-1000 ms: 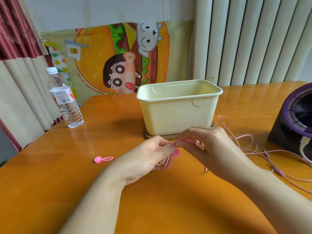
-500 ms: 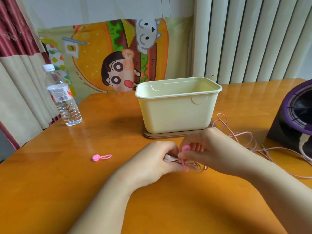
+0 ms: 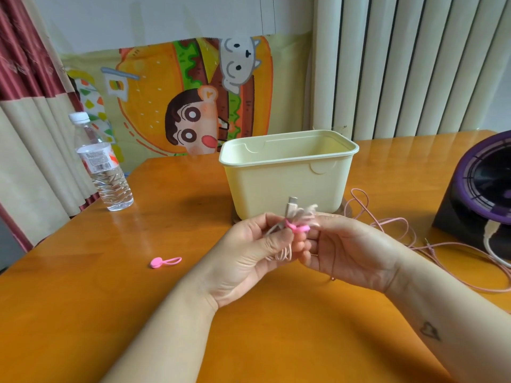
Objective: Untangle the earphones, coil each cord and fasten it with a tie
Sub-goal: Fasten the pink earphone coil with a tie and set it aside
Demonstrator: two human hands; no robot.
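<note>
My left hand and my right hand meet above the table, palms turned up, both gripping one coiled pale pink earphone cord. A bright pink tie wraps around the middle of that bundle, and its plug sticks up at the top. A second pink earphone cord lies loose and looped on the table to the right. Another pink tie lies flat on the table to the left of my hands.
A cream plastic bin stands just behind my hands. A water bottle is at the far left near the table edge. A black and purple device sits at the right with a white cable.
Both hands have lifted the coiled cord off the table and turned palms up. The pink tie now sits wrapped around the bundle instead of being held at its side.
</note>
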